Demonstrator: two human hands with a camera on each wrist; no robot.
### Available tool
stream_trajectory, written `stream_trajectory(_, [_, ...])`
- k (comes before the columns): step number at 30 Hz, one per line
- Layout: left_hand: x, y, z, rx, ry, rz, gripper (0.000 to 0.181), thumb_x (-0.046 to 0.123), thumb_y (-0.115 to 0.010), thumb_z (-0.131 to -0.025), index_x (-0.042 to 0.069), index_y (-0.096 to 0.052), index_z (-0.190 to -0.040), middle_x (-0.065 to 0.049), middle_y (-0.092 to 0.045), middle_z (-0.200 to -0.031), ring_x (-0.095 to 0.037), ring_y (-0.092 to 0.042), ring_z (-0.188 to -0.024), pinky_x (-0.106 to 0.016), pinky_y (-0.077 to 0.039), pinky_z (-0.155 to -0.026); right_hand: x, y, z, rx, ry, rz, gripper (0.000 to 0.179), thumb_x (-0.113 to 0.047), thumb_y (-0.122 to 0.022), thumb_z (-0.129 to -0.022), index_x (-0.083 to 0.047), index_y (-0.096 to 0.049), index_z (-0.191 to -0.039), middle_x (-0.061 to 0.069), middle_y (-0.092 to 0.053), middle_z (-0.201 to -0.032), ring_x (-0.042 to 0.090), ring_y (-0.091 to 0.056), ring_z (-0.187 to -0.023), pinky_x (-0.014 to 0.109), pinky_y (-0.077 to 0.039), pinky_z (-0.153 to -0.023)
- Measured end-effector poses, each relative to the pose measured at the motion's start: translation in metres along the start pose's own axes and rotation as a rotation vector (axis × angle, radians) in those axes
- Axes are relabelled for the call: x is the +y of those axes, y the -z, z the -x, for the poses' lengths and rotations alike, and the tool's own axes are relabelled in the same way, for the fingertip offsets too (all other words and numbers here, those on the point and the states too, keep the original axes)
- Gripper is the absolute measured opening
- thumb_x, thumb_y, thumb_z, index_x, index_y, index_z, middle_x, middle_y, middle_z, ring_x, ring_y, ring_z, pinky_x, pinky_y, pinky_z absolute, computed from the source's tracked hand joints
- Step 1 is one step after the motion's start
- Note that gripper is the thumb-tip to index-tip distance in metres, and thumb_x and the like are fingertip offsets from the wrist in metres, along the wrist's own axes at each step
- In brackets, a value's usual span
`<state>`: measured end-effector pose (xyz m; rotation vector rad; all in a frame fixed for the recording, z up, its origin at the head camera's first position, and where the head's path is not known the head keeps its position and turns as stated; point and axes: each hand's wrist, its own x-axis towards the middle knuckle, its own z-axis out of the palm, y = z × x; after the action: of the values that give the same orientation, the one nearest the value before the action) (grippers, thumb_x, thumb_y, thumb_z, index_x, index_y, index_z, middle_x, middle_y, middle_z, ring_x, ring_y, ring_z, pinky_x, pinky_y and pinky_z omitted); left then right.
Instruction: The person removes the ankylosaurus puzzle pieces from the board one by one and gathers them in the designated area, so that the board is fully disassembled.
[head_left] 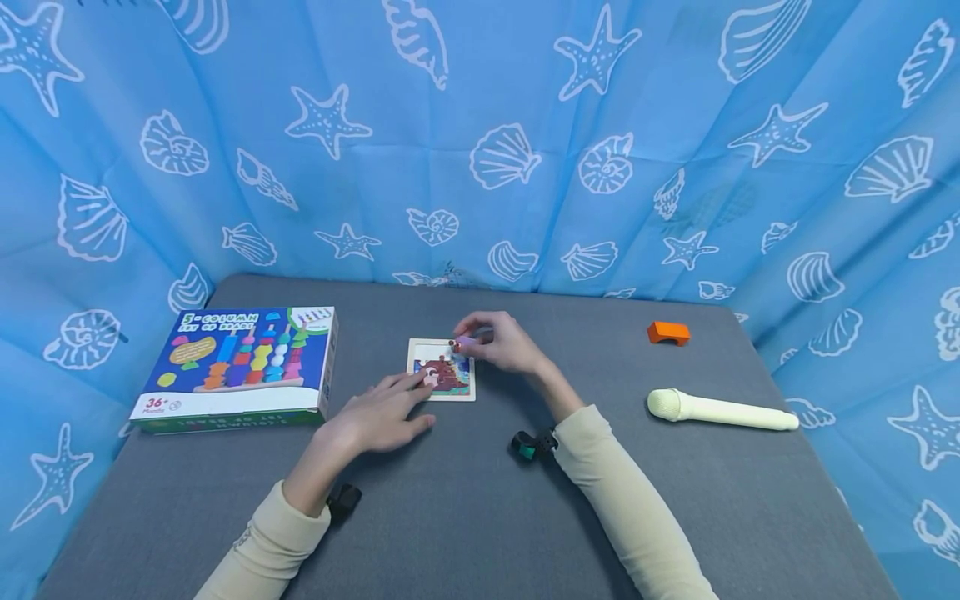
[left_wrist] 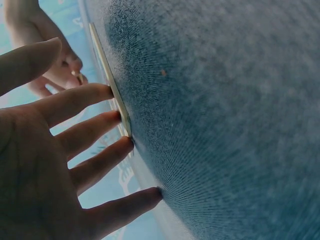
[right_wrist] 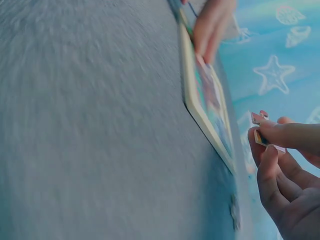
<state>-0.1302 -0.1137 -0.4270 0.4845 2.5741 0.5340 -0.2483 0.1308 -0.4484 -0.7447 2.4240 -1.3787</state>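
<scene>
A small square jigsaw puzzle (head_left: 454, 385) in a pale wooden frame lies on the table, with a brown animal picture in it and a pale bare patch at its upper left. My left hand (head_left: 382, 414) rests its spread, nearly straight fingers on the puzzle's left side; in the left wrist view the fingertips (left_wrist: 116, 117) touch the frame edge. Above the puzzle's upper right, my right hand (head_left: 504, 343) pinches a jigsaw piece (right_wrist: 257, 118) between thumb and fingers. A second piece seems to be in that hand too, partly hidden by the fingers.
A bead set box (head_left: 240, 367) lies at the left of the grey table (head_left: 450, 517). To the right are an orange arch block (head_left: 669, 333) and a pale toy microphone (head_left: 723, 410). A blue shell-patterned curtain (head_left: 480, 150) hangs behind the table.
</scene>
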Motion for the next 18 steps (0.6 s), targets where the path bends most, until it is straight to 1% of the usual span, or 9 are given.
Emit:
stream_trajectory(3, [0.001, 0.000, 0.000, 0.000, 0.004, -0.001, 0.063, 0.043, -0.056, -0.112, 0.015, -0.044, -0.167, -0.007, -0.026, -0.183, -0.041, -0.026, -0.168, -0.084, -0.031, -0.121, 0.003, 0.011, 0.007, 0.017, -0.031, -0.038, 0.027, 0.002, -0.074, -0.099, 0.006, -0.072, -0.126, 0.024, -0.074, -0.121, 0.031, -0.079, -0.100, 0.041, -0.068, -0.083])
stream_trajectory(5, [0.001, 0.000, 0.000, -0.001, 0.009, 0.000, 0.063, 0.043, -0.057, -0.112, 0.015, -0.044, -0.167, -0.007, -0.025, -0.183, -0.041, -0.026, -0.168, -0.084, -0.030, -0.121, 0.006, 0.018, 0.011, 0.028, -0.052, -0.054, 0.027, 0.002, -0.074, -0.099, 0.005, -0.072, -0.127, 0.024, -0.073, -0.121, 0.032, -0.080, -0.097, 0.045, -0.067, -0.080])
stream_trajectory(7, [0.001, 0.000, 0.000, -0.002, 0.011, 0.003, 0.063, 0.043, -0.057, -0.112, 0.015, -0.044, -0.167, -0.007, -0.025, -0.183, -0.041, -0.025, -0.168, -0.083, -0.030, -0.121, 0.008, 0.025, 0.016, 0.041, -0.068, -0.054, 0.027, 0.002, -0.074, -0.099, 0.004, -0.072, -0.126, 0.024, -0.073, -0.121, 0.031, -0.080, -0.097, 0.046, -0.067, -0.080])
stream_trajectory(15, [0.002, 0.000, 0.001, 0.005, 0.004, 0.006, 0.063, 0.042, -0.057, -0.112, 0.014, -0.043, -0.167, -0.007, -0.025, -0.183, -0.041, -0.025, -0.168, -0.083, -0.029, -0.122, 0.019, 0.046, 0.032, 0.071, -0.105, -0.044, 0.028, 0.001, -0.075, -0.099, 0.004, -0.073, -0.127, 0.025, -0.073, -0.124, 0.029, -0.080, -0.100, 0.043, -0.067, -0.085])
stream_trajectory(18, [0.001, 0.000, 0.001, 0.008, 0.000, 0.009, 0.064, 0.042, -0.057, -0.112, 0.014, -0.043, -0.167, -0.007, -0.025, -0.183, -0.041, -0.025, -0.168, -0.083, -0.029, -0.122, 0.023, 0.053, 0.037, 0.087, -0.110, -0.034, 0.030, 0.000, -0.075, -0.099, 0.005, -0.073, -0.128, 0.027, -0.073, -0.126, 0.029, -0.079, -0.100, 0.039, -0.067, -0.083])
